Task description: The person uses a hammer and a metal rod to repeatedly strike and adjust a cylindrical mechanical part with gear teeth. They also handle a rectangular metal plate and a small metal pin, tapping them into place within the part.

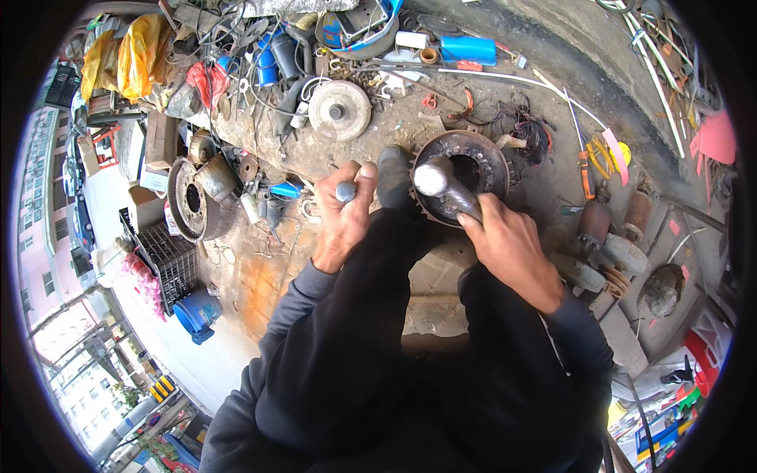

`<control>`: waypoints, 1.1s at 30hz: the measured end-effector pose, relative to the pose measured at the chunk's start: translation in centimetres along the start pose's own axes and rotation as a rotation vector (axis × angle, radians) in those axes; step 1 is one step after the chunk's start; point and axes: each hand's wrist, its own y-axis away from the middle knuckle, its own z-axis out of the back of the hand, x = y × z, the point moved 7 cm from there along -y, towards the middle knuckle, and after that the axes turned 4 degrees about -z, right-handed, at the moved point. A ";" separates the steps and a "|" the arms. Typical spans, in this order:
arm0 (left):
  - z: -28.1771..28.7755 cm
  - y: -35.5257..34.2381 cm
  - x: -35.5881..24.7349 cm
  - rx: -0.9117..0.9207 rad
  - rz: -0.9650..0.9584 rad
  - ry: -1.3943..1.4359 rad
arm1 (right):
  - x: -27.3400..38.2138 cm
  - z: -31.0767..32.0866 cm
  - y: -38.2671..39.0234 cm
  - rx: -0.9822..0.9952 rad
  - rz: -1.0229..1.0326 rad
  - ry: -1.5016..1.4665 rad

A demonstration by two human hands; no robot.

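Note:
My left hand (341, 217) is closed around a metal rod (346, 191), its blunt end pointing up, left of a dark boot (393, 177). My right hand (509, 248) grips a hammer (430, 178), whose bright steel head hangs over a round, rusty metal housing (490, 152) with a dark open middle. The housing sits on the dirty ground between dark wires and my legs.
A pale disc (339, 110), scrap with cables and bags (142, 55), a rusty rim (189, 201), a black crate (165, 264) and a blue bucket (197, 315) lie around. Orange-handled tools (586, 173) and rusty cylinders (593, 225) are on the right.

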 end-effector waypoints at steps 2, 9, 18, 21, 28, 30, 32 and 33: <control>0.0 0.2 0.6 0.038 -0.032 -0.075 | 0.1 -1.3 -0.7 0.068 -0.015 0.067; 0.2 0.2 0.8 0.055 -0.096 -0.119 | 0.2 -1.0 0.1 0.052 -0.042 0.165; 0.5 0.1 1.2 0.067 -0.066 -0.119 | -0.8 -0.2 -1.5 0.035 -0.150 0.140; 0.3 0.1 1.4 0.070 -0.038 -0.116 | -1.6 0.2 -1.5 0.056 -0.251 0.092; 0.5 -0.5 3.3 0.052 -0.014 -0.144 | -3.0 2.6 0.7 0.017 -0.311 -0.056; 1.1 -1.1 4.1 0.019 0.042 -0.147 | -4.0 3.6 2.8 -0.104 -0.359 -0.229; 1.4 -2.0 5.2 -0.020 0.137 -0.081 | -6.5 3.1 5.6 -0.147 -0.585 -0.388; 1.4 -2.9 6.0 -0.032 0.200 -0.105 | -7.6 2.7 7.2 -0.192 -0.672 -0.581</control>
